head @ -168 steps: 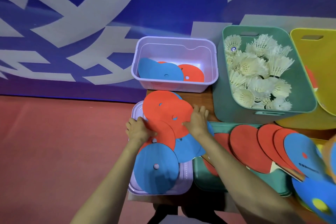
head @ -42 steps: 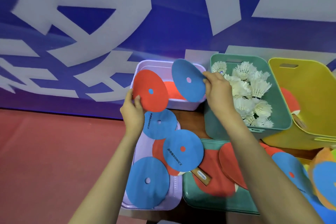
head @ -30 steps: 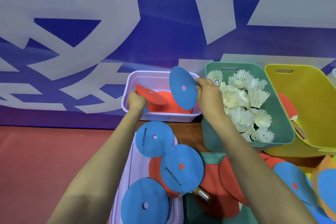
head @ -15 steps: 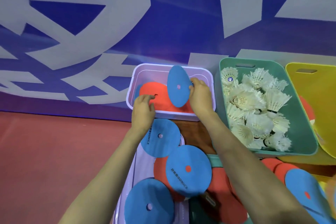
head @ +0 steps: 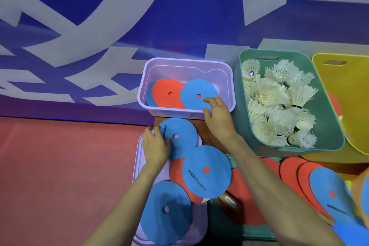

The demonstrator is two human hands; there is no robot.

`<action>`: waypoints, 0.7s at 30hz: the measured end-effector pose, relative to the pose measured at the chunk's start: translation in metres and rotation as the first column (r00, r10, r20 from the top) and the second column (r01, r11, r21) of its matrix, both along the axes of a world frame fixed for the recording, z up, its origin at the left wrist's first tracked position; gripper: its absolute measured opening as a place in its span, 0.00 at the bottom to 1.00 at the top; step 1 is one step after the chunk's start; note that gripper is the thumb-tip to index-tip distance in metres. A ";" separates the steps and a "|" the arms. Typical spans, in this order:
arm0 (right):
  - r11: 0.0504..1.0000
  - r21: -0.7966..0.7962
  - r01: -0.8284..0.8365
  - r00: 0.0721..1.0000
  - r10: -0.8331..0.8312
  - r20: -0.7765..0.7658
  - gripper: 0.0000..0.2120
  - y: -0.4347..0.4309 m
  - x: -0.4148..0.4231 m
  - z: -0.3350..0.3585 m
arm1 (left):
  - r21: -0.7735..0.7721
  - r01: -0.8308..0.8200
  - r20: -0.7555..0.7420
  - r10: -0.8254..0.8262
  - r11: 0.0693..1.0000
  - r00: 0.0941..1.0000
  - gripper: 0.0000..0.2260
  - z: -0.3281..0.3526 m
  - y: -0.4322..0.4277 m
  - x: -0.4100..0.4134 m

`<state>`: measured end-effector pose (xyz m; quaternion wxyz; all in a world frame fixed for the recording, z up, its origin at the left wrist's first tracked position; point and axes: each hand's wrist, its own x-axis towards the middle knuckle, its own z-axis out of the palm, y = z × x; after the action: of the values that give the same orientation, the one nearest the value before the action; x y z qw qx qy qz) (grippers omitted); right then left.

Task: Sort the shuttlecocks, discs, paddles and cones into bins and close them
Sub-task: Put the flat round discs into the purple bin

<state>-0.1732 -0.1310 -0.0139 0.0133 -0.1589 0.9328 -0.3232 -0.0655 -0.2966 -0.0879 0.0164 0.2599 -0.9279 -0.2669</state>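
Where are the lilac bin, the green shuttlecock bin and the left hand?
lilac bin (head: 185, 61), head view, on its far rim.
green bin (head: 327, 114), head view, on its right inner wall.
left hand (head: 155, 146), head view, on the back of the hand.

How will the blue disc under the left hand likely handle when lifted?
Probably light: the blue disc looks sheet-thin. Lying flat over the lilac lid, it likely needs an edge lifted by the left hand. Unlikely to roll.
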 end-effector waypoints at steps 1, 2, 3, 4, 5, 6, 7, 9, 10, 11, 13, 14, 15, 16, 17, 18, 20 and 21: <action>0.999 -0.033 -0.014 0.999 0.013 -0.037 0.14 0.004 0.009 -0.003 | 0.031 -0.036 0.066 0.034 0.999 0.997 0.22 -0.002 0.002 0.002; 0.998 -0.061 -0.025 0.998 0.022 -0.061 0.13 0.009 0.017 -0.007 | 0.065 -0.081 0.122 0.073 0.995 0.990 0.24 -0.003 0.003 0.004; 0.997 -0.073 -0.035 0.997 0.030 -0.068 0.12 0.014 0.025 -0.011 | 0.099 -0.127 0.176 0.108 0.987 0.978 0.26 -0.004 0.004 0.005; 0.997 -0.064 -0.041 0.998 0.038 -0.055 0.12 0.019 0.031 -0.016 | 0.127 -0.163 0.223 0.132 0.978 0.966 0.27 -0.006 0.006 0.007; 0.998 -0.038 -0.047 0.999 0.046 -0.019 0.12 0.025 0.036 -0.021 | 0.154 -0.183 0.255 0.140 0.971 0.957 0.28 -0.007 0.008 0.008; 0.998 -0.001 -0.055 0.998 0.055 0.040 0.13 0.029 0.041 -0.025 | 0.191 -0.195 0.269 0.139 0.962 0.953 0.29 -0.007 0.010 0.008; 0.996 0.053 -0.074 0.991 0.067 0.119 0.15 0.034 0.044 -0.029 | 0.243 -0.210 0.264 0.143 0.947 0.954 0.29 -0.006 0.012 0.008; 0.967 0.211 -0.140 0.949 0.070 0.309 0.24 0.041 0.050 -0.035 | 0.356 -0.265 0.242 0.185 0.896 0.952 0.29 -0.005 0.013 0.006; 0.941 0.291 -0.174 0.920 0.050 0.388 0.28 0.044 0.053 -0.038 | 0.395 -0.304 0.234 0.225 0.867 0.946 0.30 -0.005 0.013 0.005; 0.916 0.349 -0.199 0.897 0.027 0.441 0.30 0.047 0.056 -0.040 | 0.419 -0.336 0.220 0.265 0.843 0.939 0.32 -0.005 0.012 0.004; 0.886 0.408 -0.222 0.869 -0.009 0.494 0.29 0.051 0.062 -0.044 | 0.452 -0.370 0.184 0.321 0.812 0.929 0.34 -0.005 0.010 0.005; 0.878 0.423 -0.226 0.865 -0.019 0.502 0.28 0.053 0.064 -0.046 | 0.472 -0.376 0.166 0.338 0.797 0.926 0.32 -0.003 0.010 0.007; 0.874 0.429 -0.226 0.864 -0.024 0.502 0.27 0.055 0.066 -0.048 | 0.496 -0.381 0.153 0.353 0.781 0.923 0.29 -0.002 0.010 0.008; 0.876 0.430 -0.219 0.866 -0.029 0.499 0.26 0.056 0.067 -0.049 | 0.518 -0.384 0.143 0.365 0.764 0.920 0.26 -0.001 0.009 0.009; 0.881 0.426 -0.206 0.870 -0.034 0.491 0.25 0.057 0.069 -0.050 | 0.535 -0.381 0.137 0.367 0.754 0.920 0.23 0.000 0.008 0.011; 0.887 0.421 -0.190 0.875 -0.042 0.482 0.25 0.057 0.070 -0.050 | 0.550 -0.373 0.131 0.364 0.747 0.922 0.21 0.001 0.007 0.012; 0.890 0.425 -0.169 0.894 -0.044 0.446 0.26 0.057 0.072 -0.049 | 0.581 -0.343 0.104 0.350 0.738 0.931 0.18 0.003 0.004 0.014; 0.888 0.430 -0.164 0.905 -0.037 0.423 0.26 0.057 0.073 -0.048 | 0.587 -0.317 0.081 0.336 0.745 0.938 0.17 0.003 0.003 0.016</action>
<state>-0.0998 -0.0741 -0.0621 0.2613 -0.1092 0.9514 -0.1211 -0.0499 -0.2940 -0.0854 -0.0052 0.4060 -0.7376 -0.5395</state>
